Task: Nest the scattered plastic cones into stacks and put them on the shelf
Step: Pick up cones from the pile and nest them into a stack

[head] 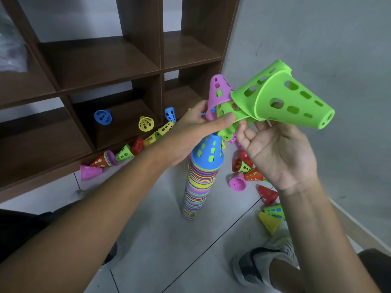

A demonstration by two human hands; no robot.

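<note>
My left hand (196, 127) pinches a pink cone (218, 96) and a green cone (227, 115) together by their rims, above a tall many-coloured stack (198, 187) topped by a blue cone (208, 150) on the floor. My right hand (279, 153), palm up, holds two nested green cones (285, 96) by the rim with its fingertips; their narrow end points right. The held cones touch one another. Loose cones lie along the shelf's foot (127, 152) and at the right (249, 172).
A dark brown shelf unit (160, 68) stands at the back; a blue cone (103, 117) and a yellow cone (146, 123) lie in its lower compartment. A grey wall (317, 39) is on the right. My shoes (260, 267) rest on the tiled floor.
</note>
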